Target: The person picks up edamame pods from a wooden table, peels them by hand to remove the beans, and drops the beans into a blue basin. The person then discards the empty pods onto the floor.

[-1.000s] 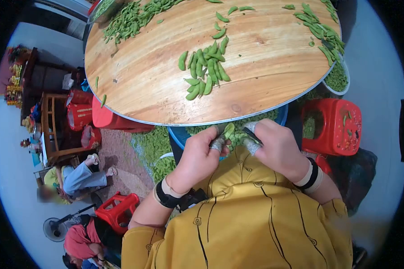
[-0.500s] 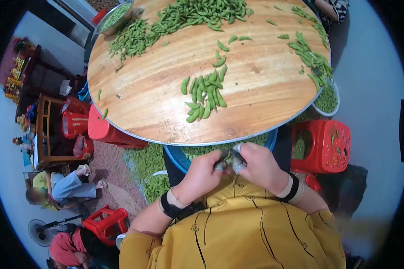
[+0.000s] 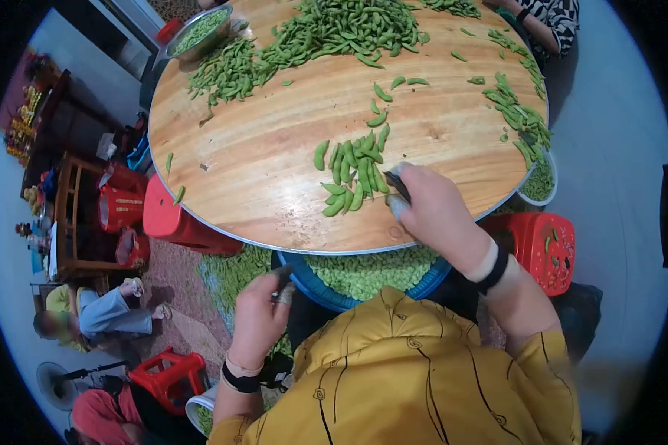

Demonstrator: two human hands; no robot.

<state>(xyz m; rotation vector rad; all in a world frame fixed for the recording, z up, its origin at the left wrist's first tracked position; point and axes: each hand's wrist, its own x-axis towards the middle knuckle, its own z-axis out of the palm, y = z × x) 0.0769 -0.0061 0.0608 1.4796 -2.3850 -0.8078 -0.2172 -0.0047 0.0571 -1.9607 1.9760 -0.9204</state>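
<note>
Holds the right hand [image 3: 438, 211] over the wooden tabletop [image 3: 274, 170], beside edamame pods [image 3: 363, 176] clustered there, with a dark slim item [image 3: 398, 185] at the fingertips; holds the left hand [image 3: 260, 315] half-curled near the blue basin [image 3: 321, 293]. Cannot tell if gripping with either.

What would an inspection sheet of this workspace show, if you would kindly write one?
Surface: wooden table with a curved edge.
Job's things: small group of green pods near the front; bigger pod heap at the far side; blue basin of pale beans below the front edge.
Clutter: stray pods near the left edge.
Left hand: by the basin's left side; no pod visible.
Right hand: beside the small group; dark item at its fingers, unclear.
Cables: nothing seen.
Surroundings: red stool at right; fan and person in blue trousers at lower left.
</note>
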